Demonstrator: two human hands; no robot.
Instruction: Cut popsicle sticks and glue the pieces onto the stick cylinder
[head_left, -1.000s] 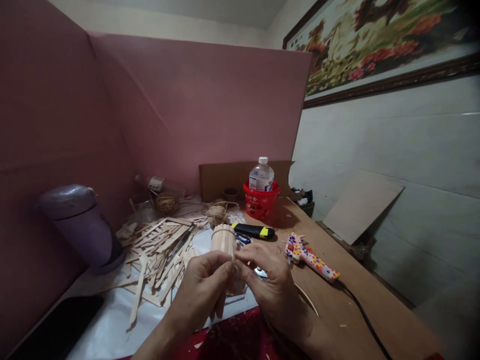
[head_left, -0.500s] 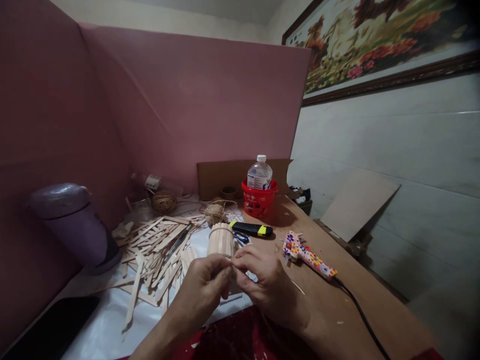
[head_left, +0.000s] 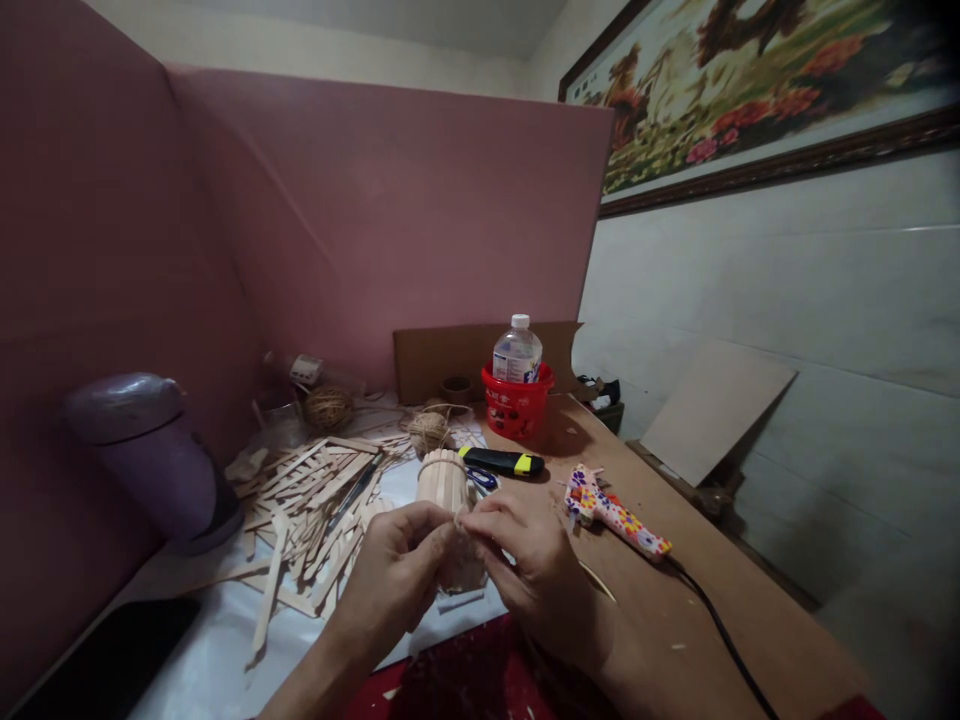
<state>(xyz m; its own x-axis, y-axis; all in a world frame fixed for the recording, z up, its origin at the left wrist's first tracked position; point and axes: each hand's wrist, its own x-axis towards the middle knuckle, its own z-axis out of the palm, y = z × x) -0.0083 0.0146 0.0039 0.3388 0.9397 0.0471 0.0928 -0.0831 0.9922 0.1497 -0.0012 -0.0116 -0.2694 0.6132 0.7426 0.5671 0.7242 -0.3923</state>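
Observation:
My left hand (head_left: 405, 560) and my right hand (head_left: 525, 560) meet at the fingertips low in the middle of the view, both closed in a pinch. Whatever lies between the fingers is too small to name. Just behind them stands a barrel-like cylinder of wooden craft sticks (head_left: 442, 483), with a band of twine around its upper part. The fingers hide its lower part. A thin pale strand (head_left: 598, 582) shows beside my right wrist; where it leads is hidden.
Loose craft sticks (head_left: 315, 500) lie piled at left near a purple tumbler (head_left: 161, 470). Behind are a twine ball (head_left: 429, 430), a utility knife (head_left: 501, 461) and a red bucket (head_left: 517, 410) holding a plastic bottle (head_left: 517, 350). A flowered glue gun (head_left: 615, 515) with a cord lies right.
My fingertips have shifted slightly left and remain pinched close together. More of the area beneath them shows. The pale strand beside my right wrist is more visible and curved.

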